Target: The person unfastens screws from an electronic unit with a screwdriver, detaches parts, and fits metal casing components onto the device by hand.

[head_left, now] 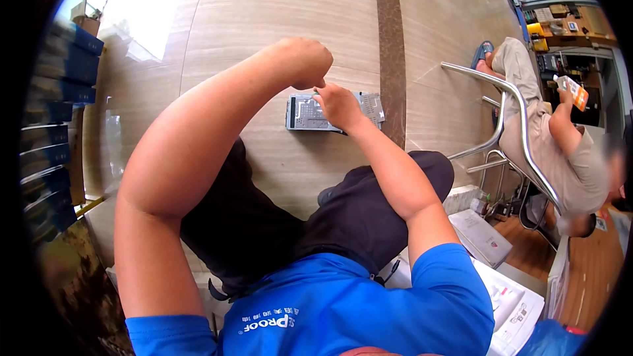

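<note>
A flat silver metal case (307,111) with a perforated top sits on the tiled floor in front of me. My left hand (304,60) is closed like a fist above the case's far side, knuckles up. What it grips is hidden beneath it. Close below, my right hand (339,104) reaches over the top of the case with thumb and fingers pinched together. A tiny greenish bit shows at those fingertips, too small to name. The two hands almost meet. Part of the case is covered by my right hand and wrist.
Stacked blue boxes (49,125) line the left side. At right, another person in beige trousers (527,118) sits near a chrome chair frame (524,102), holding an orange-and-white pack (572,92). White boxes (480,237) lie beside my right elbow. Loaded shelves (550,0) stand at upper right.
</note>
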Tool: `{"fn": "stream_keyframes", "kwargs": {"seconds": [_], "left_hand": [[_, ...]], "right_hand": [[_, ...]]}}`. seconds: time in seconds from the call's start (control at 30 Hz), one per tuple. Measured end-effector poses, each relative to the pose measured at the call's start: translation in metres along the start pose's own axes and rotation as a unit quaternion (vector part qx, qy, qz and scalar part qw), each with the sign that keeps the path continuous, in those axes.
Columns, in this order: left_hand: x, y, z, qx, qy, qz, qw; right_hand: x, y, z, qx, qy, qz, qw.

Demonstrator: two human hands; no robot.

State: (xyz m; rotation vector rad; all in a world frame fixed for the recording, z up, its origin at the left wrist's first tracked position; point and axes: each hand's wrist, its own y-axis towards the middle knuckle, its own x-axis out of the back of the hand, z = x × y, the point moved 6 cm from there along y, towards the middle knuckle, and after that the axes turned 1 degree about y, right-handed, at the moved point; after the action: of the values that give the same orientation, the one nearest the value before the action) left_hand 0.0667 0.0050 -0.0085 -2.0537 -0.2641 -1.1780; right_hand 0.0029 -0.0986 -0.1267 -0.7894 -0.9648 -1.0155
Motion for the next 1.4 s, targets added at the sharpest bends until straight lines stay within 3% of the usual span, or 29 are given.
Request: {"fn": "stream_keyframes", "kwargs": {"seconds": [0.33, 0.5, 0.73, 1.03, 1.2, 1.4], "left_hand": [[0.003, -0.006, -0.014, -0.004, 0.010, 0.000, 1.000], [-0.007, -0.008, -0.002, -0.007, 0.006, -0.013, 1.000], [0.000, -0.007, -0.008, -0.014, -0.007, -0.014, 1.000], [-0.003, -0.010, -0.007, -0.030, 0.005, -0.035, 0.999], [-0.015, -0.007, 0.010, 0.002, 0.006, -0.006, 1.000], [-0.008, -0.009, 0.006, 0.010, -0.013, -0.009, 1.000]], "right_hand": [[0.011, 0.002, 0.006, 0.005, -0.020, 0.003, 1.000], [0.009, 0.005, 0.015, 0.082, -0.094, -0.011, 0.992], [0.006, 0.006, 0.021, 0.050, -0.154, 0.017, 0.987], [0.022, 0.006, 0.031, 0.063, 0.021, -0.079, 0.995], [0.017, 0.010, 0.021, -0.001, 0.063, -0.001, 0.998], [0.020, 0.013, 0.018, 0.017, 0.085, 0.031, 0.996]]}}
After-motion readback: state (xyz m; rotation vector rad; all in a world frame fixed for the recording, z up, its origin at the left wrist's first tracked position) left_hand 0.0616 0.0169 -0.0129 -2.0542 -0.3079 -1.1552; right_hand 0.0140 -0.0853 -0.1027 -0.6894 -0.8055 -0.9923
